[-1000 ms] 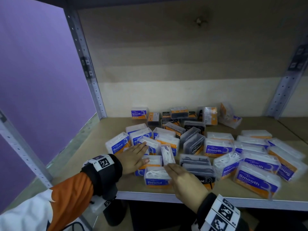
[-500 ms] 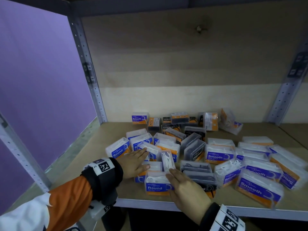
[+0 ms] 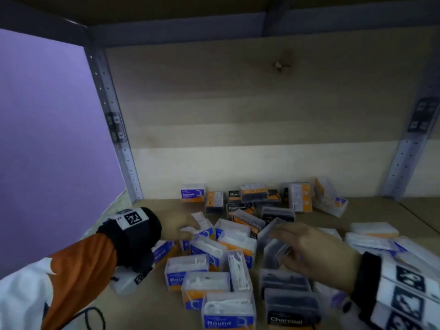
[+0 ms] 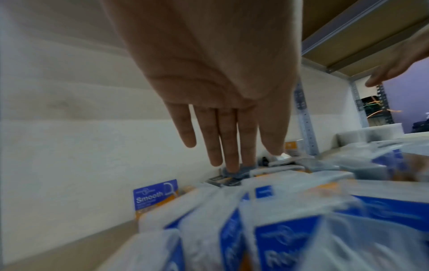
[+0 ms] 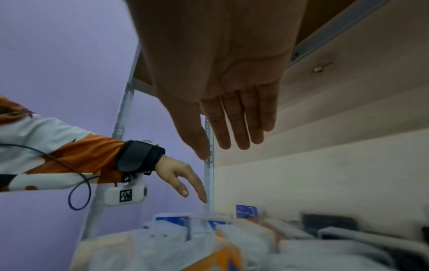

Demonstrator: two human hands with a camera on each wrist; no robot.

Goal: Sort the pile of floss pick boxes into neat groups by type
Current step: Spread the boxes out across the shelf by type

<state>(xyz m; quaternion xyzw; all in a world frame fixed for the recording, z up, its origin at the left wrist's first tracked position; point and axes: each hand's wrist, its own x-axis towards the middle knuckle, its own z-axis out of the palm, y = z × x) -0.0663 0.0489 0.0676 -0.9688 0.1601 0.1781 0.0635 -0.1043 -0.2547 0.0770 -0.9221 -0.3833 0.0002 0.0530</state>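
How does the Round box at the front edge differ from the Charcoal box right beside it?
The Round box has a blue label and white picks inside; the Charcoal box has a black label and dark contents. The Round box lies nearer the left hand, the Charcoal box nearer the right hand. Both are clear plastic cases of similar shape with some orange on the label, lying at the front of the shelf, and neither is held.

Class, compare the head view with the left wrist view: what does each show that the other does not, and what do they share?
Only the head view shows the Charcoal boxes at the shelf's front and the left wrist's marker band. Only the left wrist view shows the left hand palm-side, fingers straight above the pile. Both show the upright Smooth box against the back panel and the right hand.
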